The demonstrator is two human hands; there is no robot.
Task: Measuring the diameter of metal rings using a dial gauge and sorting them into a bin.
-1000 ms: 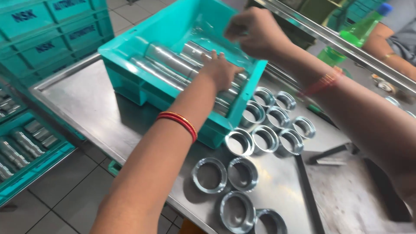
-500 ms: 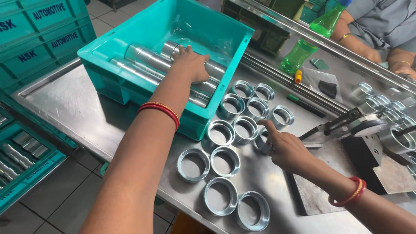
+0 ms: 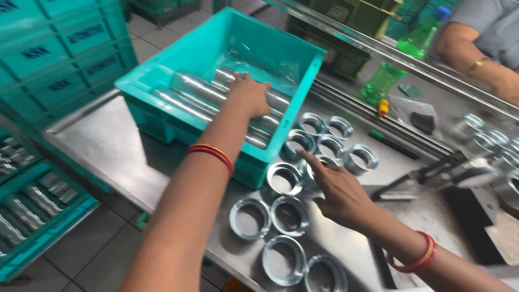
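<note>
Left hand (image 3: 250, 94), fingers curled, rests on wrapped metal cylinders (image 3: 200, 89) lying lengthwise inside the teal crate (image 3: 162, 116) on the steel counter (image 3: 102, 146). Right hand (image 3: 338, 192), fingers loosely spread and gripping nothing, touches one of the metal rings (image 3: 289, 216) clustered on the counter just beside the crate.

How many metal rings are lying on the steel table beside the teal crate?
11 metal rings show on the steel table: seven clustered beside the teal crate near the right hand, four nearer the front edge. The right hand may hide more.
</note>
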